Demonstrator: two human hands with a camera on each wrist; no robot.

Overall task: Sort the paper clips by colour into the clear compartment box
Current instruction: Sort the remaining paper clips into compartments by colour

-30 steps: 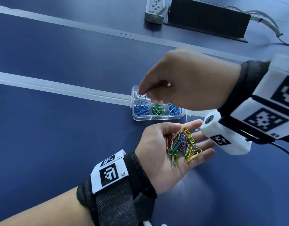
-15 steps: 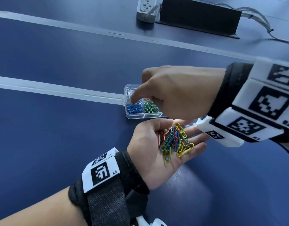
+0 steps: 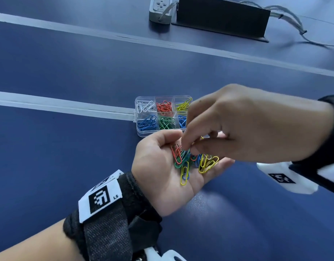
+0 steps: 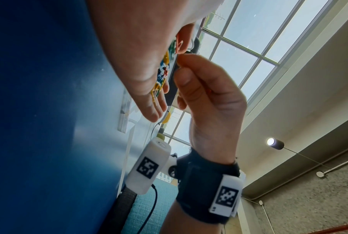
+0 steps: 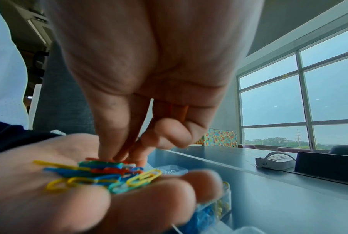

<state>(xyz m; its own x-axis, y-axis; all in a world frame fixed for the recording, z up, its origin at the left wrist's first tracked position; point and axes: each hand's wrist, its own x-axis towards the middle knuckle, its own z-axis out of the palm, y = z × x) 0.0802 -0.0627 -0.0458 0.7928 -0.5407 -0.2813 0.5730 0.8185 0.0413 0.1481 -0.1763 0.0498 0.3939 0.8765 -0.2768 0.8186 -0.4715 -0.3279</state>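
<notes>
My left hand [image 3: 158, 164] lies palm up just in front of the clear compartment box [image 3: 142, 134], fingers relaxed, carrying a mixed pile of paper clips [image 3: 188, 161] in red, green, blue and yellow. My right hand [image 3: 186, 147] reaches down from the right. Its thumb and forefinger pinch a clip that looks red at the top of the pile [image 5: 101, 172]; the other fingers are curled in. The box holds white [image 3: 145, 106], red [image 3: 164, 106], yellow [image 3: 183, 105], blue [image 3: 146, 123] and green [image 3: 166, 123] clips in separate compartments. My right hand hides its right end.
The box stands on a dark blue table [image 3: 68, 157] at the end of a white strip [image 3: 58, 106]. At the far edge are a grey power strip [image 3: 160, 8], a black panel [image 3: 220, 17] and cables [image 3: 294, 21].
My right hand has come back from above the box's left compartments and dropped onto the pile in my left palm. The box's compartments now show. The left hand has stayed put.
</notes>
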